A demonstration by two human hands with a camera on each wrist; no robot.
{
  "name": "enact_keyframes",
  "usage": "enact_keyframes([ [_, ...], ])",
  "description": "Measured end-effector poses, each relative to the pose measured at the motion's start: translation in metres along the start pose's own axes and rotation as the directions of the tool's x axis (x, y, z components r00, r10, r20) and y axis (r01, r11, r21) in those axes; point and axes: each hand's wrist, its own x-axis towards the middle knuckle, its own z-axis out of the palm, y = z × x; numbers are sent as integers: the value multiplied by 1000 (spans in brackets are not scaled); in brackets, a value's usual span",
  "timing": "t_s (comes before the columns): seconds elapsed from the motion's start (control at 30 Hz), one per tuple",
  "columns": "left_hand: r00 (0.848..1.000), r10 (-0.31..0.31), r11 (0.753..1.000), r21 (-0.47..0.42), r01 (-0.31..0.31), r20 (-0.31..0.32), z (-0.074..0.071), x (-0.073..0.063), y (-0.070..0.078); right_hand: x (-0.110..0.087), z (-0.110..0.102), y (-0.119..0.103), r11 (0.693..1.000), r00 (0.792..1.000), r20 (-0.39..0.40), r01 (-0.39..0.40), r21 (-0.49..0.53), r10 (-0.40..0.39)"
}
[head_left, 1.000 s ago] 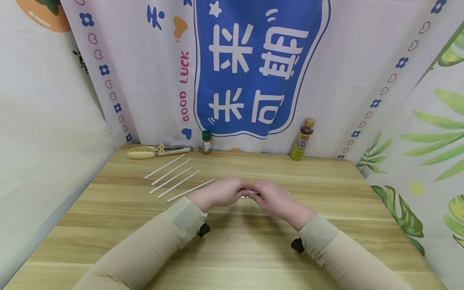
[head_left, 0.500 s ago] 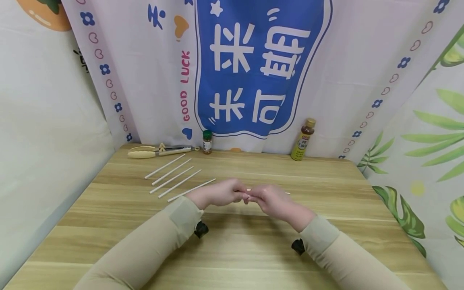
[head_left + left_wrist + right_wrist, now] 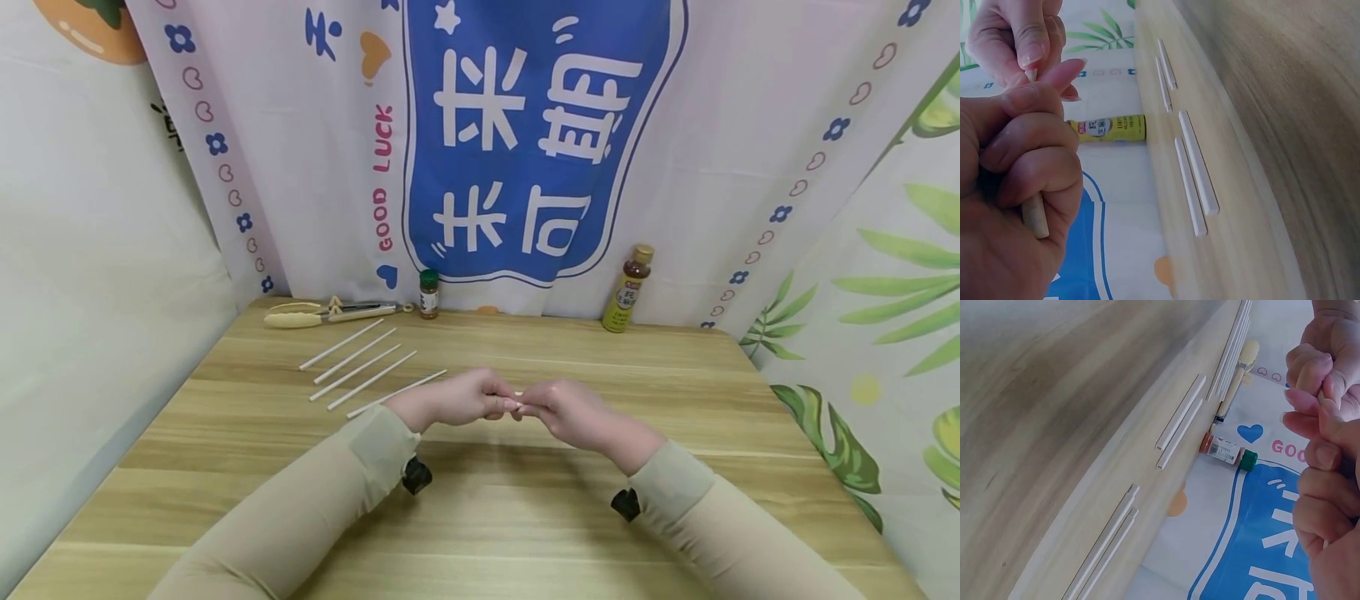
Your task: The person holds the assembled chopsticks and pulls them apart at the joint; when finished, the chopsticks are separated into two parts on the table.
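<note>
L hand [image 3: 461, 397], R hand [image 3: 573, 412], both holding stick [image 3: 1035, 217]

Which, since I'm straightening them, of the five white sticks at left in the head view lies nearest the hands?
The front, rightmost white stick, next to the left hand in the picture; a wider gap divides it from the other four.

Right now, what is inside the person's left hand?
The left hand grips a pale stick. In the left wrist view, one blunt end sticks out below; the length within the grip is covered and cannot be seen.
</note>
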Motion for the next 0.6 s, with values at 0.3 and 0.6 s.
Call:
enact_keyframes([
  [0.3,1000,12,998,-58,-11,17,-2,-2,-6,1,-2,-1,997,999,24,-27,67,25],
  [0.6,1000,3,996,-88,-3,-9,-7,-6,-6,0,-9,-1,995,1000,6,-22,94,21],
])
